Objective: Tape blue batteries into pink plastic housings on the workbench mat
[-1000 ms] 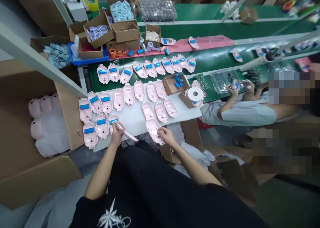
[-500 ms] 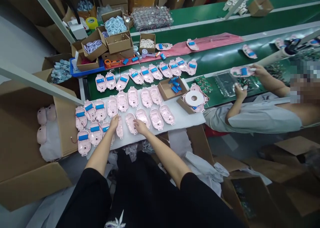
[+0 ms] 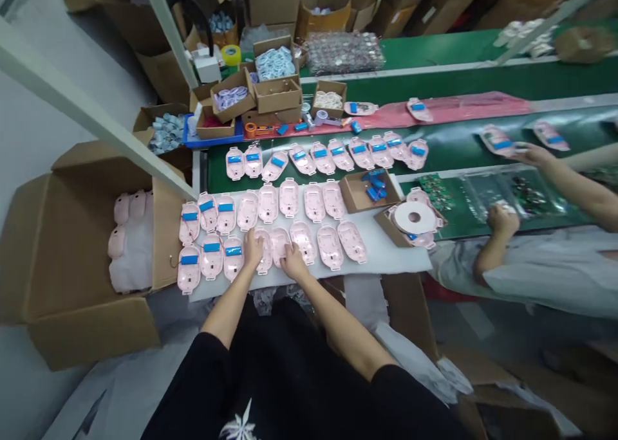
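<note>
Rows of pink oval shells lie on a white sheet [image 3: 386, 255] in front of me, several with a blue battery in them. My left hand [image 3: 252, 251] rests flat, fingers out, on a pink shell [image 3: 264, 255] in the front row. Beside it my right hand [image 3: 292, 264] lies on the neighbouring pink shell [image 3: 279, 244], fingers slightly bent. Whether either hand grips its shell I cannot make out. Empty shells [image 3: 329, 246] continue to the right.
A large open carton [image 3: 58, 247] with pink parts stands at my left. Small boxes of blue batteries [image 3: 369, 192] and a white tape roll [image 3: 414, 218] sit right of the rows. A green conveyor [image 3: 449, 141] carries more shells. A co-worker's hands [image 3: 502, 220] work at right.
Both hands have set their pink shells down into the front row and now rest on them side by side. The co-worker's far hand reached out over the conveyor.
</note>
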Demonstrator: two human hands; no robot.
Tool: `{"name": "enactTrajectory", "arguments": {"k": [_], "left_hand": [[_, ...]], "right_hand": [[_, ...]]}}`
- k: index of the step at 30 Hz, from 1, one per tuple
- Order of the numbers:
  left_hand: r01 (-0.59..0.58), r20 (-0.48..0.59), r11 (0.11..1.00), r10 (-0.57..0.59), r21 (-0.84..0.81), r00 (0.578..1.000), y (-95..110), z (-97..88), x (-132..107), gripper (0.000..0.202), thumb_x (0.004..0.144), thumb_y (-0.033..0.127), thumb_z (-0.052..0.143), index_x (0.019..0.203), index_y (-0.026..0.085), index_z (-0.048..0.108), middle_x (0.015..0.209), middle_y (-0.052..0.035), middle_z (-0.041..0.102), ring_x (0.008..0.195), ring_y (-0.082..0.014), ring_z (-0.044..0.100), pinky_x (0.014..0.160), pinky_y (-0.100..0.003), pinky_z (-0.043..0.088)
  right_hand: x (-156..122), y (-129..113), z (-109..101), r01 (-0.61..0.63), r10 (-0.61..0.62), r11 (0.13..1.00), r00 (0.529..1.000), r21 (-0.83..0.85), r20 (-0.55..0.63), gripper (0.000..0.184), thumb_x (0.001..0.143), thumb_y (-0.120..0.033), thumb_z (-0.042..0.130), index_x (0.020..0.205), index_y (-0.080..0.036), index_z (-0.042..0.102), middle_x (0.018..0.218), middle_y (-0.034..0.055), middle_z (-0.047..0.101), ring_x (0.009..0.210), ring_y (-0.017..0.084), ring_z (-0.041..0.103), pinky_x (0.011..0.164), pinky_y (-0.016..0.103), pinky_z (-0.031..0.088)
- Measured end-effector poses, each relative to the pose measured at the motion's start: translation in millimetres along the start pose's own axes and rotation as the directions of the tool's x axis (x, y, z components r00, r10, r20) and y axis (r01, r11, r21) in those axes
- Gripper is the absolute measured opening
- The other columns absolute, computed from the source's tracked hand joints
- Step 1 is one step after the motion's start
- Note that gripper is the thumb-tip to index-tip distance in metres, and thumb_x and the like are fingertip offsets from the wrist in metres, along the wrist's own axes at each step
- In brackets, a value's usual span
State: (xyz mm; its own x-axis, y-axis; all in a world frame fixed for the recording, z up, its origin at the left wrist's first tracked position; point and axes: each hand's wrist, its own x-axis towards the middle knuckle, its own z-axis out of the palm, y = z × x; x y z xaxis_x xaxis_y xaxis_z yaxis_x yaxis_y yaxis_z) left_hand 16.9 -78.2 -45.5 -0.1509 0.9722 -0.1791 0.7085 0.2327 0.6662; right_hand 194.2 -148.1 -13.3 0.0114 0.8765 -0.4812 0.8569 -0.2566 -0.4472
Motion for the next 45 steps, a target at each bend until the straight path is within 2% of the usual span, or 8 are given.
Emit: {"name": "enactTrajectory", "arguments": {"k": [6, 14, 18, 23, 26, 30, 38, 45], "left_hand": [[-0.195, 0.1, 0.974, 0.183, 0.119, 0.978, 16.9, -25.0, 54.6, 0.056, 0.097, 0.03, 0.05, 0.152, 0.015, 0.053, 0.164, -0.0183, 0.043, 0.159, -0.0347, 0.028, 0.132, -0.057, 0.021], [-0.164, 0.148, 0.933, 0.122, 0.32, 0.982, 41.0, 7.0, 120.9, 0.074, 0.099, 0.046, 0.05, 0.164, 0.014, 0.036, 0.177, -0.0197, 0.017, 0.164, -0.0422, 0.005, 0.131, -0.065, 0.005], [-0.122, 0.034, 0.902, 0.119, 0.415, 0.992, 60.6, 18.0, 98.4, 0.076, 0.101, 0.049, 0.047, 0.166, 0.015, 0.03, 0.177, -0.0218, 0.011, 0.164, -0.0433, 0.002, 0.129, -0.07, 0.008], [-0.365, 0.272, 0.806, 0.262, 0.466, 0.926, 76.9, 26.7, 18.1, 0.068, 0.1, 0.051, 0.052, 0.163, 0.028, 0.041, 0.178, -0.0126, 0.014, 0.165, -0.0384, 0.003, 0.13, -0.067, 0.006], [-0.236, 0.216, 0.792, 0.135, 0.563, 0.967, 71.6, 32.1, -30.4, 0.068, 0.098, 0.053, 0.054, 0.161, 0.028, 0.045, 0.178, -0.0139, 0.014, 0.164, -0.0433, 0.004, 0.127, -0.072, 0.008], [-0.018, 0.11, 0.785, -0.064, 0.619, 0.992, 65.6, 49.2, -56.2, 0.077, 0.098, 0.058, 0.052, 0.164, 0.021, 0.038, 0.177, -0.0213, 0.013, 0.161, -0.052, 0.007, 0.122, -0.079, 0.013], [-0.024, 0.148, 0.801, -0.082, 0.598, 0.986, 103.0, 98.0, -58.2, 0.085, 0.097, 0.053, 0.055, 0.167, 0.013, 0.028, 0.175, -0.0279, 0.012, 0.159, -0.0545, 0.011, 0.12, -0.08, 0.016], [0.055, 0.075, 0.809, -0.121, 0.585, 0.99, 101.4, 94.7, -64.5, 0.086, 0.096, 0.053, 0.057, 0.166, 0.012, 0.029, 0.173, -0.0336, 0.011, 0.159, -0.0557, 0.012, 0.117, -0.081, 0.021]], "right_hand": [[3.6, -6.2, -19.2, 0.015, -0.012, 0.999, 0.998, -0.046, 0.066, 0.067, 0.098, -0.03, 0.056, 0.161, -0.013, 0.039, 0.171, 0.0236, 0.024, 0.141, 0.037, 0.051, 0.114, 0.048, 0.046], [0.5, 27.5, -35.7, 0.02, -0.03, 0.992, 0.996, -0.121, -0.083, 0.054, 0.104, -0.04, 0.052, 0.156, -0.028, 0.05, 0.169, 0.0105, 0.038, 0.148, 0.035, 0.04, 0.12, 0.052, 0.037], [9.6, 79.2, -55.1, -0.199, 0.19, 0.98, 0.962, -0.027, -0.196, 0.058, 0.107, -0.047, 0.044, 0.162, -0.031, 0.045, 0.177, 0.0059, 0.025, 0.161, 0.034, 0.02, 0.127, 0.056, 0.024], [26.5, 148.8, -87.2, -0.284, 0.272, 0.958, 0.937, -0.026, -0.218, 0.062, 0.107, -0.052, 0.042, 0.166, -0.034, 0.039, 0.18, 0.0039, 0.015, 0.165, 0.034, 0.006, 0.13, 0.059, 0.01], [33.8, 170.0, -97.1, -0.273, 0.265, 0.962, 0.946, -0.015, -0.187, 0.066, 0.104, -0.06, 0.046, 0.166, -0.037, 0.039, 0.18, 0.0031, 0.01, 0.164, 0.039, 0.002, 0.128, 0.065, 0.006], [42.0, 176.6, -95.5, -0.251, 0.25, 0.968, 0.964, -0.002, -0.096, 0.071, 0.103, -0.066, 0.044, 0.168, -0.039, 0.033, 0.181, 0.0013, 0.005, 0.164, 0.042, -0.001, 0.127, 0.068, 0.003], [48.2, 170.5, -82.1, -0.281, 0.279, 0.96, 0.952, 0.002, -0.125, 0.072, 0.105, -0.06, 0.043, 0.17, -0.034, 0.028, 0.181, 0.0054, 0.003, 0.165, 0.039, 0.0, 0.129, 0.064, 0.007], [42.2, 159.4, -81.1, -0.301, 0.299, 0.953, 0.94, 0.009, -0.163, 0.071, 0.106, -0.056, 0.044, 0.17, -0.028, 0.031, 0.18, 0.0102, 0.006, 0.165, 0.04, 0.002, 0.128, 0.066, 0.006]]}}
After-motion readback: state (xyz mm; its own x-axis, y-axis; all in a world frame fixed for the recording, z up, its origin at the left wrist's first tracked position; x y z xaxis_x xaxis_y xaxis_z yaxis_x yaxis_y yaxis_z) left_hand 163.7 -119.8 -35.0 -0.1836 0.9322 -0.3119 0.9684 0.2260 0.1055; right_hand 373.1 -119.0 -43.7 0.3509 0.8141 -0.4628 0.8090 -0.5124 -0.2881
